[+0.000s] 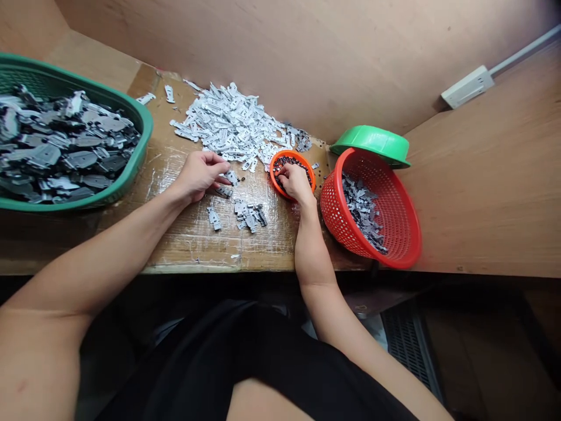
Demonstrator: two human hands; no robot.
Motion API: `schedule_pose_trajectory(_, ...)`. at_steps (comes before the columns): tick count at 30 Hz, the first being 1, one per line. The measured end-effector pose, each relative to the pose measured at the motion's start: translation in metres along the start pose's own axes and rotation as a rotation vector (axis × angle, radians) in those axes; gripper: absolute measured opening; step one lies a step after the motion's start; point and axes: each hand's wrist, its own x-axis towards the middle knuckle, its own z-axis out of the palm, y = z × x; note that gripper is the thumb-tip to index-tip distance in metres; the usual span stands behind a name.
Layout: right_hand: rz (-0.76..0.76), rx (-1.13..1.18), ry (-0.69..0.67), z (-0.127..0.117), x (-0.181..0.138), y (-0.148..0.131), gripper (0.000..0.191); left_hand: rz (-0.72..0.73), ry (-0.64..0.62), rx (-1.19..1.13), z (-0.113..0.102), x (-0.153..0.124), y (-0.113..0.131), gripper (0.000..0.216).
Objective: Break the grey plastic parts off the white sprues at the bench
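My left hand [199, 173] rests on the taped table top, its fingers curled down onto a small grey metal plate [225, 188]. A few more grey plates [249, 215] lie loose just in front of it. My right hand [296, 181] reaches into a small orange bowl [276, 161] of tiny dark pieces, with its fingertips pinched together among them. What the fingertips hold is too small to make out. A big heap of pale grey metal plates [232, 126] lies behind both hands.
A green basket [144, 126] full of larger dark grey parts stands at the far left. A red mesh basket [372, 245] with grey parts leans at the right, with a green bowl [372, 142] behind it. A white socket strip [467, 86] is on the right wall.
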Motion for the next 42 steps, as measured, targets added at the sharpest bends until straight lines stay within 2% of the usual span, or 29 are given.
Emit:
schedule_pose_trajectory(3, -0.010, 0.023, 0.063, -0.003, -0.006, -0.013, 0.018, 0.004, 0.012, -0.008, 0.003, -0.002, 0.000, 0.024)
schedule_pose_trajectory(5, -0.108, 0.121, 0.124, -0.003, -0.012, -0.031, 0.024, 0.003, 0.005, -0.025, 0.005, -0.003, -0.002, 0.022)
schedule_pose_trajectory(6, -0.182, 0.194, 0.117, -0.002, -0.014, -0.041, 0.027, 0.002, 0.001, -0.031, 0.006, -0.002, -0.003, 0.021)
schedule_pose_trajectory(8, -0.315, 0.328, 0.022, 0.000, -0.019, -0.057, 0.027, 0.003, -0.002, -0.033, 0.006, -0.002, -0.004, 0.021)
schedule_pose_trajectory(10, -0.348, 0.367, 0.009, 0.000, -0.018, -0.060, 0.024, 0.012, 0.006, -0.023, 0.004, 0.000, -0.004, 0.021)
schedule_pose_trajectory(13, -0.162, 0.242, 0.154, -0.005, -0.010, -0.040, 0.020, 0.026, 0.022, -0.011, 0.001, 0.002, -0.001, 0.021)
schedule_pose_trajectory(16, 0.005, 0.114, 0.117, -0.006, 0.002, -0.016, 0.016, 0.020, 0.030, -0.002, 0.000, 0.003, 0.003, 0.022)
schedule_pose_trajectory(20, -0.053, 0.083, 0.035, 0.004, 0.012, -0.007, 0.019, -0.012, 0.040, 0.001, 0.000, 0.002, 0.006, 0.023)
schedule_pose_trajectory(24, -0.064, 0.117, 0.058, 0.002, 0.013, -0.007, 0.017, -0.008, 0.026, -0.012, 0.000, 0.003, 0.004, 0.022)
schedule_pose_trajectory(29, -0.011, 0.413, 0.150, -0.011, -0.001, -0.016, 0.014, -0.012, 0.015, -0.014, 0.000, 0.004, 0.001, 0.020)
schedule_pose_trajectory(30, -0.029, 0.516, 0.124, -0.012, -0.005, -0.021, 0.011, -0.020, 0.011, -0.013, 0.001, 0.003, 0.000, 0.019)
schedule_pose_trajectory(32, -0.085, 0.722, -0.035, -0.012, -0.013, -0.036, 0.009, -0.028, -0.001, -0.003, 0.003, 0.002, 0.000, 0.019)
schedule_pose_trajectory(34, -0.123, 0.852, -0.212, -0.012, -0.020, -0.053, 0.023, -0.025, -0.020, 0.016, 0.004, 0.000, -0.001, 0.018)
schedule_pose_trajectory(35, -0.126, 0.889, -0.258, -0.012, -0.022, -0.060, 0.029, -0.022, -0.028, 0.025, 0.004, 0.000, -0.002, 0.019)
schedule_pose_trajectory(38, -0.101, 0.954, -0.259, -0.012, -0.026, -0.077, 0.034, -0.018, -0.059, 0.038, 0.003, -0.001, -0.003, 0.020)
schedule_pose_trajectory(42, -0.113, 0.945, -0.261, -0.006, -0.029, -0.088, 0.021, -0.022, -0.115, 0.031, 0.001, -0.002, -0.004, 0.021)
